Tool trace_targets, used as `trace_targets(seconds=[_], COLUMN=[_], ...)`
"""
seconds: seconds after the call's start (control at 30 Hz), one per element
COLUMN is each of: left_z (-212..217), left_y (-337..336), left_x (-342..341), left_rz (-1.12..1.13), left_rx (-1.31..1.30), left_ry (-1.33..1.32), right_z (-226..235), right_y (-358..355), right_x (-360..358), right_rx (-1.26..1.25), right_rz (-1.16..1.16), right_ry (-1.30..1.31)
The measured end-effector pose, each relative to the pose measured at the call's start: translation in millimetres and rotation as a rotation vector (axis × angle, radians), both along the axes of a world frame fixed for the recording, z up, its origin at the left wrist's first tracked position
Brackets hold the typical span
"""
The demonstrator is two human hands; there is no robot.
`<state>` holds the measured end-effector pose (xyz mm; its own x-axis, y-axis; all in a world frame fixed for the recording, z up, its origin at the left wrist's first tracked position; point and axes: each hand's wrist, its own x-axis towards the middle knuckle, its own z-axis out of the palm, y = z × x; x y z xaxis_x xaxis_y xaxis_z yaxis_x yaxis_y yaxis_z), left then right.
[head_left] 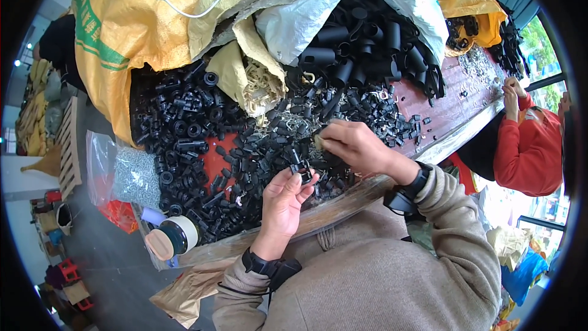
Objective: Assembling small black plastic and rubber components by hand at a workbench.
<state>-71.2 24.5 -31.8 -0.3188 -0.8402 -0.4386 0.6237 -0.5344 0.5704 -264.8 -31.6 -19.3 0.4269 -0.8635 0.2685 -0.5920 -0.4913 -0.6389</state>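
My left hand [283, 205] is closed round a small black plastic fitting [297, 163], held up above the pile near the table's front edge. Just beyond it and to the right, my right hand [362, 147] is closed in a pinch. A small pale piece [318, 141] shows at its fingertips, too small to name. Under and around both hands lie many small black plastic caps [245, 162], mixed with thin metal bits. To the left is a heap of black tubular fittings [184, 107].
A yellow woven sack [147, 18] and a white sack [285, 30] spilling black tubes [355, 55] stand at the back. A clear bag of screws [136, 175] and a lidded jar [177, 233] are at the left. A person in red [530, 147] sits at the right.
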Motion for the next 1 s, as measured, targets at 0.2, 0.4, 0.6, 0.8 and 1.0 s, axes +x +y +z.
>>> trace_targets(seconds=[0.2,0.4,0.6,0.8,1.0], left_z=[5,4,5,5,4], left_y=[-1,3,3,-1,-6], left_x=[-6,-13,-17,-23,-18], left_rz=[-0.089,-0.146,-0.178,-0.241,-0.243], left_rx=[0.023,0.009,0.028,0.048,0.066], left_ry=[0.053,0.069,0.057,0.040,0.004], right_z=[37,33,23,34,16], right_y=[15,21,33,41,30], right_x=[-4,-6,-2,-8,-51], right_rx=[0.578,0.683,0.668,0.644,0.183], right_rz=[0.211,0.265,0.173,-0.052,-0.083], right_ry=[-0.402,-0.360,-0.480,-0.411,-0.178])
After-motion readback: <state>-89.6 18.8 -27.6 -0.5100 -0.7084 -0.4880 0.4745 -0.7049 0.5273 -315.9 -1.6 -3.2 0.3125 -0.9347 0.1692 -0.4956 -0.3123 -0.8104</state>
